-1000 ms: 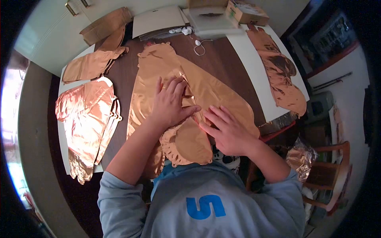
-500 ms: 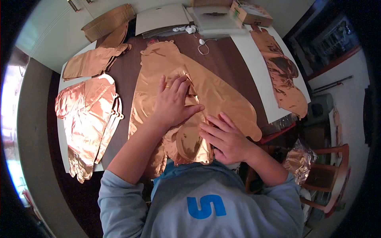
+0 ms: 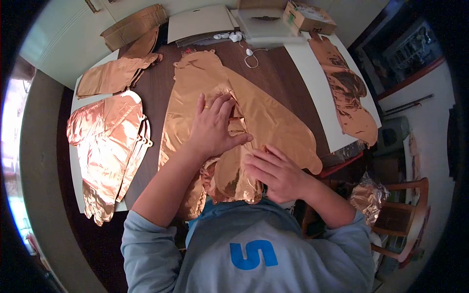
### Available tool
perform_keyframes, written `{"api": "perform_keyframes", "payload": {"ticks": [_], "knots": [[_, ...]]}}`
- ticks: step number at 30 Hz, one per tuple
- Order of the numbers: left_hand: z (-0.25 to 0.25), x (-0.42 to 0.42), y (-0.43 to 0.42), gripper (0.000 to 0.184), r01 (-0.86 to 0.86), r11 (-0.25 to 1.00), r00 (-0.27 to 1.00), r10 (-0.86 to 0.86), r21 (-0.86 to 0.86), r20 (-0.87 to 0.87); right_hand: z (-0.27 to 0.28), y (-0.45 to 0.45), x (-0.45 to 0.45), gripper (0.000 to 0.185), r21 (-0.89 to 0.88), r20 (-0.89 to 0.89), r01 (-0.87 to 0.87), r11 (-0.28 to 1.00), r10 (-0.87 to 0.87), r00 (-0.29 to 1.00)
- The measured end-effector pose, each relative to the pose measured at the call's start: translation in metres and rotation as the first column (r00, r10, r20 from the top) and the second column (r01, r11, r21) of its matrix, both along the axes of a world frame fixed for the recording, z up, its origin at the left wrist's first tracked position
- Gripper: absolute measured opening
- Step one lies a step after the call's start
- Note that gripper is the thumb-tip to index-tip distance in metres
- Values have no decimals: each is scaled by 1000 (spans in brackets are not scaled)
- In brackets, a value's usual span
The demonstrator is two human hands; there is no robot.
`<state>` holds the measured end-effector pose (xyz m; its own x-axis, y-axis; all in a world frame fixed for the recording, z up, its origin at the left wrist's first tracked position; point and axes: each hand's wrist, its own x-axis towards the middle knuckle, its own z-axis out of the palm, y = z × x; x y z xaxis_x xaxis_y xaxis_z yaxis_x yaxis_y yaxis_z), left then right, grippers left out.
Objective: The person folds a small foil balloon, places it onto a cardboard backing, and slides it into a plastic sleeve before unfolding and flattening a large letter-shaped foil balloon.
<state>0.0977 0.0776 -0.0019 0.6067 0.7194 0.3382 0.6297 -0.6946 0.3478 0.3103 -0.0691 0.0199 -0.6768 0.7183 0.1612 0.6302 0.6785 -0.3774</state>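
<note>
A flat copper-coloured foil balloon (image 3: 195, 78) lies in front of me on the dark table, with creases and a fold along its middle. My left hand (image 3: 212, 127) presses on this fold, its thumb stretched away from the curved fingers. Against the foil's right edge, nearer my body, rests my right hand (image 3: 276, 173); its fingers are extended over the edge and its thumb is partly hidden. The foil's rounded lower ends reach my shirt. Another wide foil part (image 3: 278, 117) spreads to the right beneath; whether it is a separate balloon I cannot tell.
More flat foil balloons lie at left (image 3: 107, 141), upper left (image 3: 110, 75) and on a white board at right (image 3: 337, 73). A cardboard box (image 3: 310, 17) and a white panel (image 3: 200, 24) stand at the back. Crumpled foil (image 3: 369, 195) rests by a wooden chair (image 3: 413, 219).
My right hand's fingers have drawn closer together and shifted slightly on the foil's edge. The foil near the fold has buckled a little. My left hand stays almost in place.
</note>
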Motion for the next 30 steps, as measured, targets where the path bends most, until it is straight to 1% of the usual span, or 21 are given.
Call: {"api": "perform_keyframes", "payload": {"ticks": [2,5,8,11,14,17,20,23,30], "knots": [[-1,0,-1,96,-4,1000,1000,4,2,-2,1,-3,2,69,23,-36,76,997,-75,997],[-2,1,0,97,-15,999,1000,15,30,-14,-8,-3,1,64,113,3,140,984,-141,990],[-2,0,-1,92,-9,1000,1000,9,27,-18,-16,-2,-3,55,287,46,136,948,-156,987],[-1,0,0,94,-5,1000,1000,6,27,-26,-17,-3,-5,41,333,31,101,938,-118,993],[-1,0,0,94,-3,1000,1000,3,18,-17,-20,-5,-3,35,339,-22,59,939,-55,998],[-3,1,0,96,-1,999,1000,1,42,14,-17,-6,-1,33,381,-27,33,924,-24,999],[-2,1,0,97,-3,1000,1000,3,22,-2,-14,-5,1,31,413,-9,4,911,0,1000],[-2,1,0,98,-4,999,1000,4,36,-8,-8,-5,5,30,432,41,-42,901,26,999],[0,3,0,98,-23,998,999,25,51,-25,-8,-4,7,29,422,50,-53,905,35,998]]}}
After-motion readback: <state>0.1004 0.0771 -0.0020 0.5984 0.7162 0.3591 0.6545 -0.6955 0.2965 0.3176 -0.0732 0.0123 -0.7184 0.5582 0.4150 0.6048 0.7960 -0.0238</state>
